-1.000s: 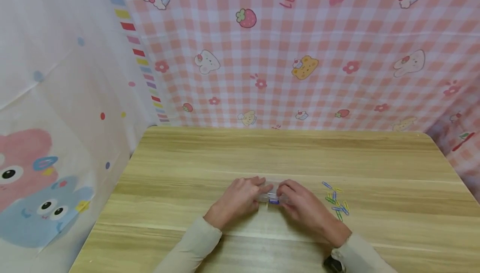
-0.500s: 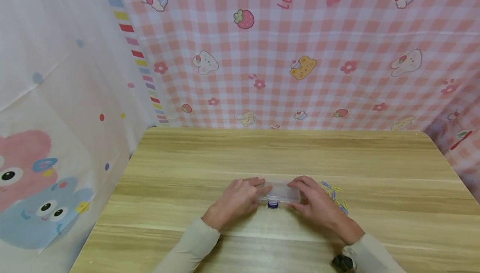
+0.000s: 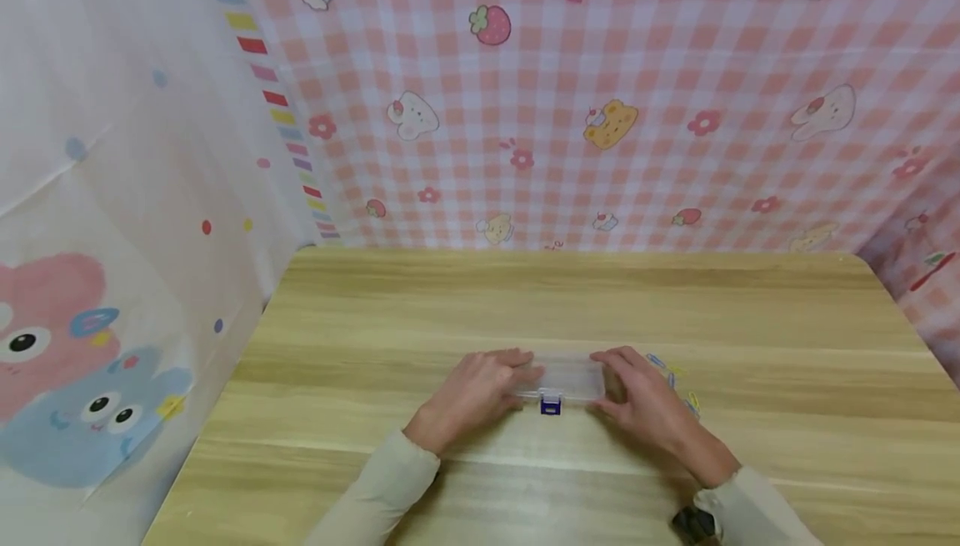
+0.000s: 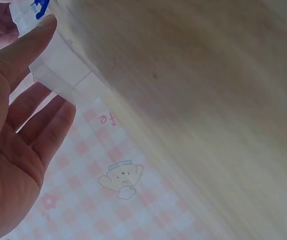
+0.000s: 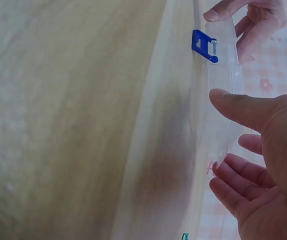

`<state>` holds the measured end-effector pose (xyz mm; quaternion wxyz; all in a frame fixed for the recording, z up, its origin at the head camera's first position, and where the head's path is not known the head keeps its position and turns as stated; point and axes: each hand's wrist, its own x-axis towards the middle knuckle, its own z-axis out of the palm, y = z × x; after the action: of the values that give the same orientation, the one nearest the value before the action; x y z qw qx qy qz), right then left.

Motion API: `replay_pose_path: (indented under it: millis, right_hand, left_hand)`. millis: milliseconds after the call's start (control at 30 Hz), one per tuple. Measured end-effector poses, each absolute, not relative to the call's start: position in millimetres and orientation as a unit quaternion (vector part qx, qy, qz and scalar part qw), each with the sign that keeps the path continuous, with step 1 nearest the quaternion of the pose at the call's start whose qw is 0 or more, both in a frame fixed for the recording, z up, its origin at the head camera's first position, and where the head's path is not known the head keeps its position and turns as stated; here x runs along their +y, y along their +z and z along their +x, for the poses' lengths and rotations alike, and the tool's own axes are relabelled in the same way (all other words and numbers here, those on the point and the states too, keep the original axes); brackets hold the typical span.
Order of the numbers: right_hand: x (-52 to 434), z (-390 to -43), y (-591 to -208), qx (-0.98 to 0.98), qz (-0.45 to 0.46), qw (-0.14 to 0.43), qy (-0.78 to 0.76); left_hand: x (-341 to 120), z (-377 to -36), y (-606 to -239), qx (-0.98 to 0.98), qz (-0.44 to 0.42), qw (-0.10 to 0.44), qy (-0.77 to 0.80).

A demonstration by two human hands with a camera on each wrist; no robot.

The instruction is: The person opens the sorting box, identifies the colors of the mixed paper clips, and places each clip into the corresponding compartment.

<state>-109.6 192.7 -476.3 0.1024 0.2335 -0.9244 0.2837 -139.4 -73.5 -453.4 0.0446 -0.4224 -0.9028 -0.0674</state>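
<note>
Both hands gripping clear box (image 3: 567, 379) at lower centre of desk (image 3: 450, 304): left hand (image 3: 474, 392) fingers and right hand (image 3: 648, 403) fingers pinching its ends

Two bare hands, the left hand (image 3: 476, 392) and the right hand (image 3: 647, 400); each forearm covered by a long pale beige sleeve (image 3: 382, 488) reaching the wrist; the cuffs plain and close-fitting; just behind the right cuff, a small dark device (image 3: 692, 523) strapped at the wrist; no rings visible on the fingers (image 5: 233, 192).
</note>
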Motion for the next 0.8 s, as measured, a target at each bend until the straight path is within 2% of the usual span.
replay_pose_path:
  millis: [600,800]
  right_hand:
    - [187.7,-106.8,-474.5,-0.948,0.165,0.034,0.272]
    - [186.8,-104.7,-474.4,-0.952,0.16,0.033,0.258]
  left_hand:
    - [-77.1,-142.6,-449.5,-0.9,-0.422,0.013,-0.106]
    - [-77.0,-141.7,-449.2,-0.899,-0.424,0.005,-0.105]
